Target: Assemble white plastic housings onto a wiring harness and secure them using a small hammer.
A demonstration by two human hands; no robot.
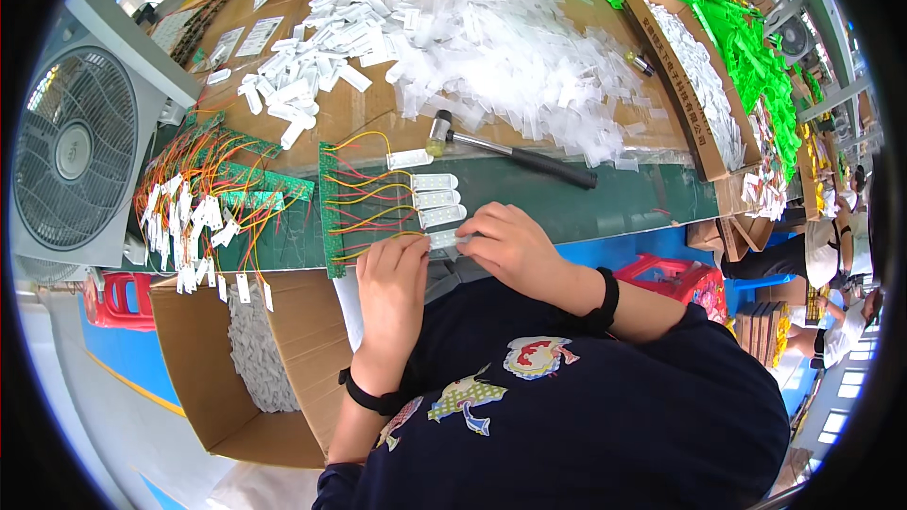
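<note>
Both of my hands are at the table's near edge, at either end of a small white plastic case [443, 240]. Fingers of my left hand [392, 274] are closed at its left end, where the wires run in. At its right end, my right hand [507, 240] pinches it between thumb and fingers. Red and yellow wires link a green circuit board strip [332, 217] to this case and to several similar white cases [437, 198] lying above it in a column. A hammer [515, 153] with a black grip rests beyond them.
Wired green boards with white tags [203, 212] hang over the left edge, above a cardboard box [213, 416]. Behind lie piles of white cases [302, 76] and clear plastic pieces [510, 47]. An open carton [680, 85] and green material [718, 38] fill the right; a fan [76, 151] stands left.
</note>
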